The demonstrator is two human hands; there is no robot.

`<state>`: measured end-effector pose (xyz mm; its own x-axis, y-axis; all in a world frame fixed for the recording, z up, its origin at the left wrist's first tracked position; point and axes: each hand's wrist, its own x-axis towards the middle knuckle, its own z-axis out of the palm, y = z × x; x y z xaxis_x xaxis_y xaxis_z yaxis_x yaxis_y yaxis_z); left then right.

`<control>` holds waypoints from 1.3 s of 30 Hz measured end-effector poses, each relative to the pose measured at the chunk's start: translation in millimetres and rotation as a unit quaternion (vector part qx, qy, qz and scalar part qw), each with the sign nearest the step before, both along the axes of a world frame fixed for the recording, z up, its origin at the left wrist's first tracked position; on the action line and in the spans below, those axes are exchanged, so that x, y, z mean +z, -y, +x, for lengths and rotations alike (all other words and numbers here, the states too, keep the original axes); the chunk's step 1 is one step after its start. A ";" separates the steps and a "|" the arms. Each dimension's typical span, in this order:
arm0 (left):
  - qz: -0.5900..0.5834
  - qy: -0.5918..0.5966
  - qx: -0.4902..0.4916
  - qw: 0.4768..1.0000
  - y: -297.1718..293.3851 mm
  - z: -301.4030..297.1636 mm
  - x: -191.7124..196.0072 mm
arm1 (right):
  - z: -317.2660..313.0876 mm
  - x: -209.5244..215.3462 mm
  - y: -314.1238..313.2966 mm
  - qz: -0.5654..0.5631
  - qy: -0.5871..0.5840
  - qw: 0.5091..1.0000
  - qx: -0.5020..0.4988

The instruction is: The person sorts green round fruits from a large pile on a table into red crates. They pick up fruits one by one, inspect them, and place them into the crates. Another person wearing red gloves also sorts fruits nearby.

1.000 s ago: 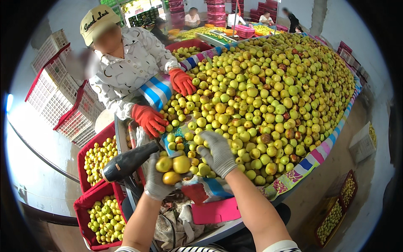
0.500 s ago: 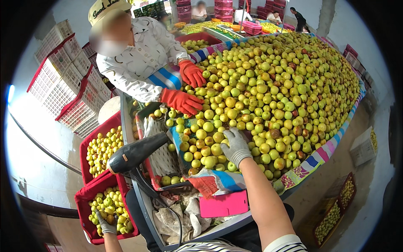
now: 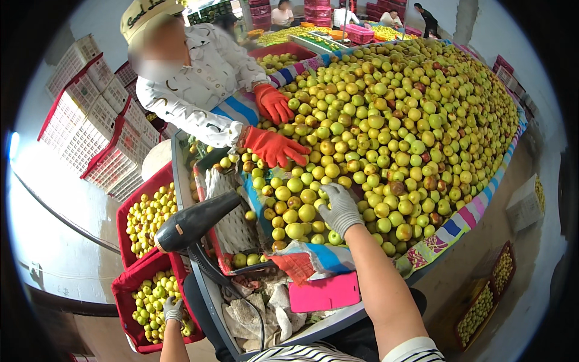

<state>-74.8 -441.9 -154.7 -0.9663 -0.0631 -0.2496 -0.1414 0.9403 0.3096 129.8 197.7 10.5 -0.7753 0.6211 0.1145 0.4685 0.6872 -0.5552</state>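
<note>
My right hand [image 3: 342,209], in a grey knitted glove, rests on the near edge of a big heap of round yellow-green jujube-like fruits [image 3: 386,145]. Its fingers are apart and touch fruits; I see none enclosed in them. At lower left, my left hand [image 3: 173,309], also gloved in grey, reaches into a red-lined crate [image 3: 140,346] of similar fruits. Its fingers lie loosely over them, with nothing visibly held. Across the heap, a co-worker's two red gloves [image 3: 274,148] touch the fruits, the nearer one spread flat.
A black hair dryer [image 3: 196,222] stands at the table's left side, its cord trailing down. Near me lie a pink phone case [image 3: 324,292] and crumpled cloths [image 3: 277,314]. Another red crate [image 3: 122,232] of fruits adjoins the lower one. White crates [image 3: 90,114] are stacked at left.
My left hand has shifted to the right and slightly up within the crate. The co-worker's nearer red glove has slid right over the fruits. My right hand stays nearly in place.
</note>
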 end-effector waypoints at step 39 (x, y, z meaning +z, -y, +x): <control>0.230 -0.213 -0.183 0.932 -295.0 7.7 255.1 | 0.7 9.9 -0.8 0.003 0.072 0.997 -0.003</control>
<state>-67.2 -146.9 100.4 -0.9199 0.3086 0.2420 0.3901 0.6561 0.6460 130.5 198.4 20.4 -0.7806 0.6249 0.0064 0.5466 0.6877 -0.4778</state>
